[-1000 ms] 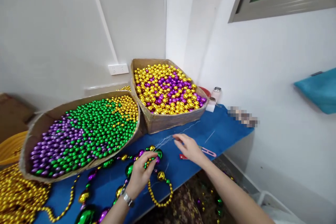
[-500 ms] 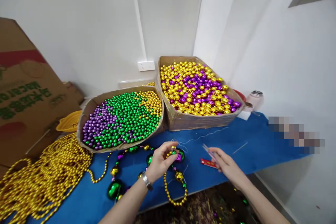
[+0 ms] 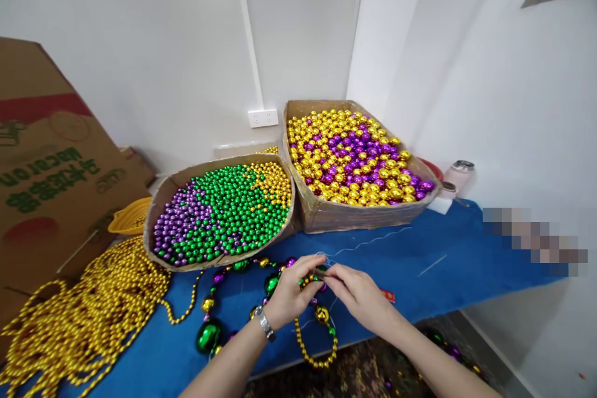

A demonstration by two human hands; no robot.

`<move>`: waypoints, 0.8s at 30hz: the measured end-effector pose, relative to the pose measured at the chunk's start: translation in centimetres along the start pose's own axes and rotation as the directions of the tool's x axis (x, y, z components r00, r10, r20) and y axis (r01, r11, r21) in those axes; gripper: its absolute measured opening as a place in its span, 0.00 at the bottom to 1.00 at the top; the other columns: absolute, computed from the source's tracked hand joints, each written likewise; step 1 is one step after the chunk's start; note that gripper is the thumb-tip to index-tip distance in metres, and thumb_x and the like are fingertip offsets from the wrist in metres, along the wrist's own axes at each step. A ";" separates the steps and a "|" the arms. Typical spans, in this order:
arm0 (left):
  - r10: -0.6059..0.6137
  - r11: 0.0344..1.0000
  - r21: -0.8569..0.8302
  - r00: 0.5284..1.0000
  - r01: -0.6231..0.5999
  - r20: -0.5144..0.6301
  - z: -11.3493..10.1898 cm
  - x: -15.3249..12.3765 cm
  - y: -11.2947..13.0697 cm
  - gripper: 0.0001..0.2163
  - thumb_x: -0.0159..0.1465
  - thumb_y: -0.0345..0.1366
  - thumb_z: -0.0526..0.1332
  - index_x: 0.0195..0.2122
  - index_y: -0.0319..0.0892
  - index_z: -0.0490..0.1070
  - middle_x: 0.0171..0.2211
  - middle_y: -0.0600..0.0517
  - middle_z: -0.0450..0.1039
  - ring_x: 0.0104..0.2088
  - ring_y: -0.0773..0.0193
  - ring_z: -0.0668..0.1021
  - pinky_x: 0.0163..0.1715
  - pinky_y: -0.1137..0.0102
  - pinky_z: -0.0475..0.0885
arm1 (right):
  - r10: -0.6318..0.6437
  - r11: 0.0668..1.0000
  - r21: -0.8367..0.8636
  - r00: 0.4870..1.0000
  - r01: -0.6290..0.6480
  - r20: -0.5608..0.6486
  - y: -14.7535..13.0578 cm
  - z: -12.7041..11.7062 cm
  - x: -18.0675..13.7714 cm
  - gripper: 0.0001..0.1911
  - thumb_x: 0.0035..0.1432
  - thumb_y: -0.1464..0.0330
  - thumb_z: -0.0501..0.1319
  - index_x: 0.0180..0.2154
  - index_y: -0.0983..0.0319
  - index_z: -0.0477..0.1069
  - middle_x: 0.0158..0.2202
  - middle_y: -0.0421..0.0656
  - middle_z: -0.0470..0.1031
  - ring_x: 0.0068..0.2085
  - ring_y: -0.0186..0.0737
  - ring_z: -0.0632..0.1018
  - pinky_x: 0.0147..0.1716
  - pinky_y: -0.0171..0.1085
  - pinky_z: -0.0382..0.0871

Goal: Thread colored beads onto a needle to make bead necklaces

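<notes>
Left hand (image 3: 288, 293) and right hand (image 3: 360, 296) meet before the green-bead box (image 3: 164, 193), one of two; their fingers pinch one necklace (image 3: 208, 336).

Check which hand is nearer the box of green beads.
Left. The left hand is just in front of the box, at the bead string; the right hand lies farther right.

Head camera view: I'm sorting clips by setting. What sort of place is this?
Probably a small bead-stringing workshop: cardboard boxes of loose beads, a pile of gold strands, a blue worktable.
</notes>
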State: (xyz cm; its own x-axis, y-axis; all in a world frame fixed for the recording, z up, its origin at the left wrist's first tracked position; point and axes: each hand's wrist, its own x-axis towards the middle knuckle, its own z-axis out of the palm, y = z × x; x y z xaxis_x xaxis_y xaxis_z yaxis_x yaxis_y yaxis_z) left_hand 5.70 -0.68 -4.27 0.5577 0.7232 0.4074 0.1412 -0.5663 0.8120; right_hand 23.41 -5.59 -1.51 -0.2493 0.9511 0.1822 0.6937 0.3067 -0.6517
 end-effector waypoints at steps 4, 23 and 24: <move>-0.058 0.997 -0.053 0.998 0.057 -0.017 0.3 -0.2 -0.3 0.21 0.60 0.31 0.60 0.55 0.47 0.65 0.54 0.45 0.67 0.51 0.55 0.72 0.51 0.58 0.68 | 0.027 0.996 -0.087 0.998 -0.032 -0.065 1.4 -0.3 -0.6 0.13 0.65 0.62 0.47 0.37 0.56 0.68 0.35 0.40 0.75 0.37 0.37 0.76 0.36 0.33 0.66; -0.352 0.646 -0.712 0.935 0.276 0.043 -3.9 1.1 0.4 0.21 0.56 0.32 0.65 0.51 0.48 0.68 0.56 0.43 0.65 0.33 0.62 0.80 0.28 0.73 0.73 | 0.188 0.864 -0.461 0.979 -0.200 -0.073 13.9 0.1 -6.2 0.14 0.59 0.63 0.55 0.46 0.57 0.71 0.40 0.47 0.74 0.43 0.46 0.74 0.42 0.42 0.68; -0.340 0.631 -0.718 0.937 0.294 0.084 -3.2 0.8 0.2 0.21 0.55 0.32 0.66 0.51 0.49 0.68 0.56 0.43 0.64 0.33 0.62 0.80 0.27 0.74 0.72 | 0.175 0.883 -0.435 0.983 -0.178 -0.047 13.5 0.1 -6.0 0.13 0.58 0.63 0.55 0.44 0.58 0.72 0.37 0.47 0.74 0.41 0.46 0.75 0.40 0.42 0.68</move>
State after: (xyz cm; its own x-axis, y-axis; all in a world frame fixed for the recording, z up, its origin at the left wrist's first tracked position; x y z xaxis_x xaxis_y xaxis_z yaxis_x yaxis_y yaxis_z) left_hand 3.58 1.09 -2.48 0.5433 0.8366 0.0699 -0.3341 0.1390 0.9322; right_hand 34.19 -7.15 -11.50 -0.0923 0.9907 0.0997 0.9505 0.1175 -0.2877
